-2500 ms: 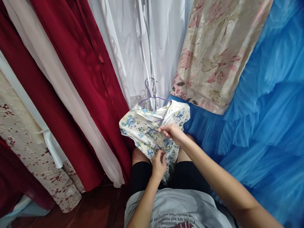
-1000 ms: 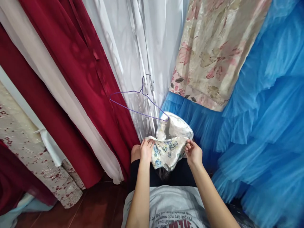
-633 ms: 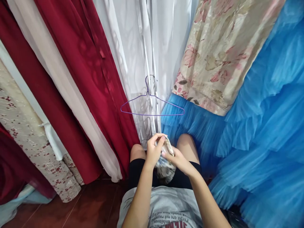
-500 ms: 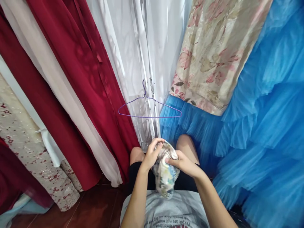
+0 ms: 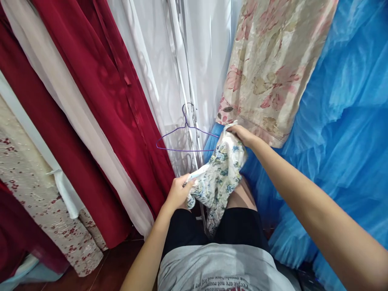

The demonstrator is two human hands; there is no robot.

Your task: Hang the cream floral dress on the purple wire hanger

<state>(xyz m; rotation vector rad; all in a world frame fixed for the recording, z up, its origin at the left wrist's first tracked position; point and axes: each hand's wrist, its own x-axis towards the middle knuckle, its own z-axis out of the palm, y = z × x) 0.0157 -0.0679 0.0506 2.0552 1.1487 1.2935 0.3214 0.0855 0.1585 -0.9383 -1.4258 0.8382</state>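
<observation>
A floral garment (image 5: 222, 169), white with blue and green flowers, is stretched between my two hands above my lap. My left hand (image 5: 178, 192) is closed on its lower left edge. Higher up and to the right, my right hand (image 5: 242, 134) pinches the opposite edge, over the right end of a purple wire hanger (image 5: 172, 150). The hanger hangs in front of white cloth, and the garment hides its right end. Which kind of garment it is I cannot tell.
Long red dresses (image 5: 121, 121) and pale cloth (image 5: 75, 105) hang at the left. Behind the hanger are white drapes (image 5: 209, 60) and a white metal stand (image 5: 182, 72). A beige floral dress (image 5: 273, 72) and blue tulle (image 5: 342, 161) fill the right. Dark red tiles (image 5: 117, 262) show below.
The garment was bunched between both hands over my lap; now it is spread out. My right hand has moved up and right, my left hand slightly left and down.
</observation>
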